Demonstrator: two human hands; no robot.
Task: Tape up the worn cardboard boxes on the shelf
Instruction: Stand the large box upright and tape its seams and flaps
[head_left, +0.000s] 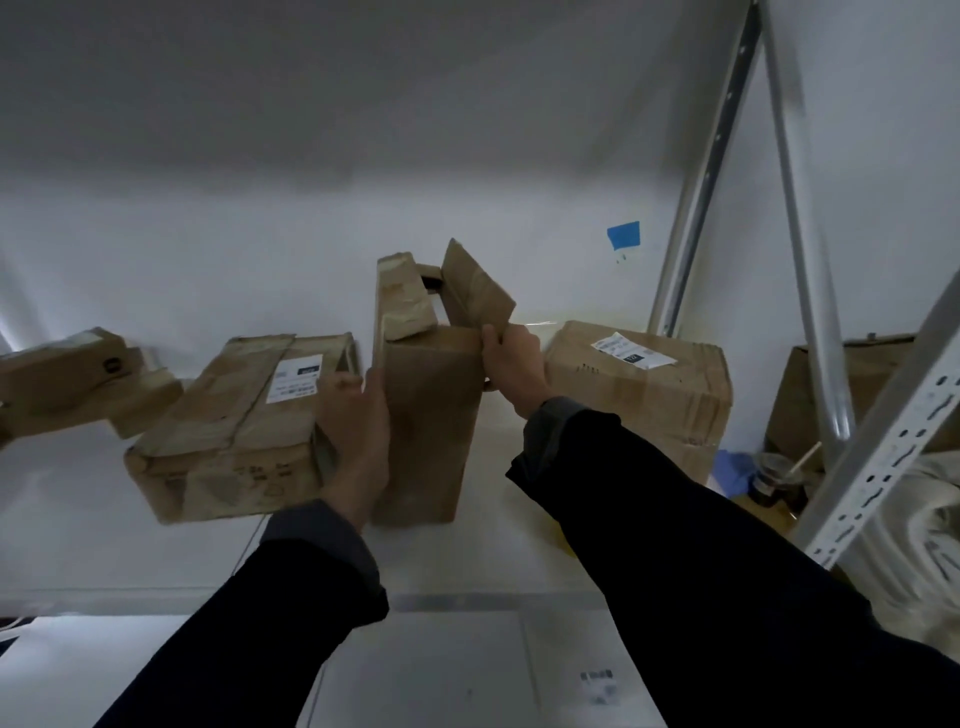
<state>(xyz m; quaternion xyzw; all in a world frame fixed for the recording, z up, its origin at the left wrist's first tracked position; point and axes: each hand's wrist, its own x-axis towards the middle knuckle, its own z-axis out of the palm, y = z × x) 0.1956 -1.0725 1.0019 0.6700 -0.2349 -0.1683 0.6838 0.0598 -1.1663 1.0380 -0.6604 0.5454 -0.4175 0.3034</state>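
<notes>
Two hands hold the tall upright box at frame centre on the white shelf: the left hand lies flat-fingered against its left side, the right hand grips its raised right flap. Other worn boxes flank it, a labelled flat box left and another labelled box right.

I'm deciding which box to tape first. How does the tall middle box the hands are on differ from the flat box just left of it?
The tall box stands upright; the flat box lies low. The tall box's top flaps gape open; the flat box's top is closed. The flat box carries a white label; none shows on the tall box. Both are worn brown cardboard.
</notes>
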